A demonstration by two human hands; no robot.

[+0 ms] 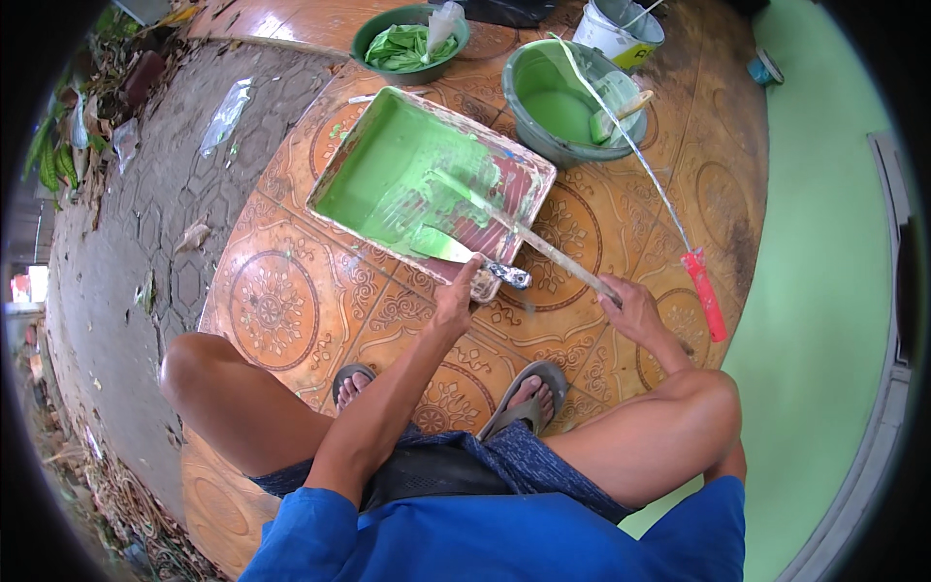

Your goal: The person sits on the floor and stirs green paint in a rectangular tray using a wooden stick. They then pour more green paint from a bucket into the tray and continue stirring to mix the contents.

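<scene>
My right hand (630, 308) is closed around the lower end of a paint-smeared wooden stick (548, 250). The stick's far end, coated green, lies in the paint tray (339, 228). Green paint fills the tray's left and far part, while its ribbed reddish slope on the right is only partly covered. At the tray's near edge my left hand (456, 299) grips the rim, fingers over the wall. Right beside those fingers rests a paint scraper (441, 245), its green-coated blade over the tray and its dark, splattered handle pointing right. Part of the left hand's grip is hidden.
Behind the tray stand a green bucket (524, 126) of paint holding a brush (616, 116), a basin (364, 48) with green plastic, and a white pail (621, 29). A red-handled roller frame (703, 291) leans from the bucket. A green wall (824, 242) bounds the right.
</scene>
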